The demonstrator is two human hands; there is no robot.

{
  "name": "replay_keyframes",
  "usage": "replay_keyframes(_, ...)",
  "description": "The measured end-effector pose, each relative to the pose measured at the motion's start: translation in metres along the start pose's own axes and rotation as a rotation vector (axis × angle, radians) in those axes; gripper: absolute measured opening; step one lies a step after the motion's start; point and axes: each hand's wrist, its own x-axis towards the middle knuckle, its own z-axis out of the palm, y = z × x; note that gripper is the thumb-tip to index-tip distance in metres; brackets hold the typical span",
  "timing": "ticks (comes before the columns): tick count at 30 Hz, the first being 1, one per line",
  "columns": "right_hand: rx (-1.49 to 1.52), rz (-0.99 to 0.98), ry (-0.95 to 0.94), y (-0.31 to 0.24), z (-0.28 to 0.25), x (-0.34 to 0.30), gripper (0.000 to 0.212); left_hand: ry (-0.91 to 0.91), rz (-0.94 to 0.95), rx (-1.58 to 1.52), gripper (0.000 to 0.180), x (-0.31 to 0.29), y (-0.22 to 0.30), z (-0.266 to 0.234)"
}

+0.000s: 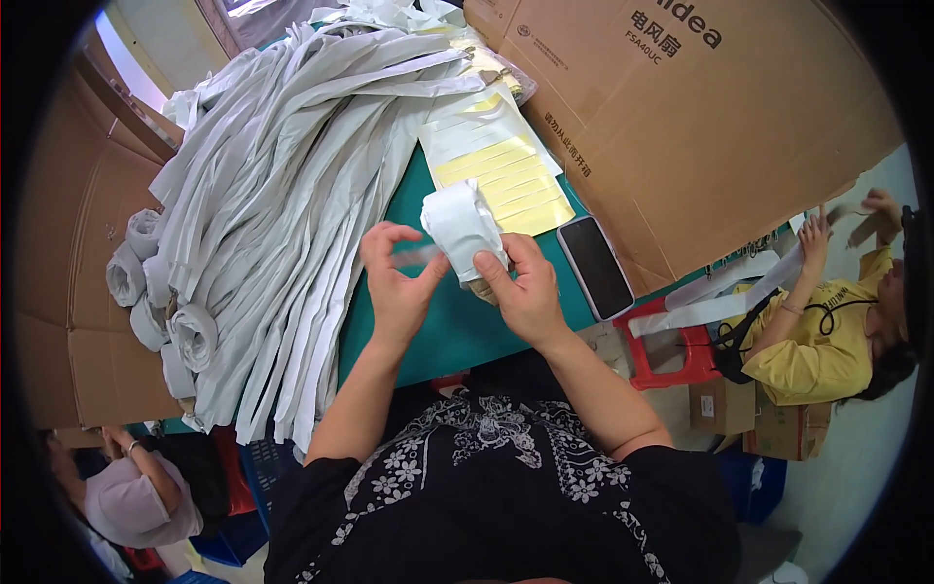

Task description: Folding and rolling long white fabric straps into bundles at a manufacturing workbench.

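My right hand [525, 287] grips a rolled-up white fabric strip [457, 219], thumb in front and fingers behind. A brownish end [482, 289] shows at the roll's lower side. My left hand [394, 282] is just left of the roll, fingers curled and thumb stretched toward it. A narrow pale strip [413, 256], blurred, lies between its finger and thumb and reaches to the roll. Beyond the roll lies a white-and-yellow sheet of narrow labels [511, 180]. Left of my hands spreads a big heap of long white strips [292, 185].
Several finished-looking rolls [192, 336] sit at the heap's left edge. A phone [594, 268] lies on the green table [428, 341]. A large cardboard box [681, 136] stands at the right. One person in yellow [817, 341] handles strips; another person [146, 492] sits at the lower left.
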Motion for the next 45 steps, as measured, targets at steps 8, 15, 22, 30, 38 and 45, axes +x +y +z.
replay_keyframes(8, -0.383, -0.319, 0.184, -0.005, 0.009, -0.002, 0.022, -0.124, -0.244, -0.349, 0.023, -0.018, 0.012, 0.005)
replay_keyframes(15, -0.373, -0.504, 0.007, -0.015, -0.001, 0.002, 0.027, -0.334, -0.552, -0.856, 0.032, -0.026, -0.018, -0.005)
replay_keyframes(22, 0.105, -0.216, -0.153, -0.013, -0.004, 0.002, 0.05, -0.282, -0.438, -1.153, 0.05, -0.035, -0.02, -0.007)
replay_keyframes(30, -0.118, -0.495, -0.105, -0.032, 0.005, 0.011, 0.05, -0.485, -0.51, -1.322, 0.082, -0.027, -0.014, -0.011)
replay_keyframes(38, -0.263, -0.432, -0.058, -0.024, -0.006, 0.018, 0.03, -0.048, -0.558, -0.898, 0.041, -0.029, -0.006, -0.002)
replay_keyframes(45, -0.572, -0.63, -0.21, -0.021, -0.017, 0.018, 0.025, -0.193, 0.405, 0.629, 0.031, 0.014, 0.055, -0.044)
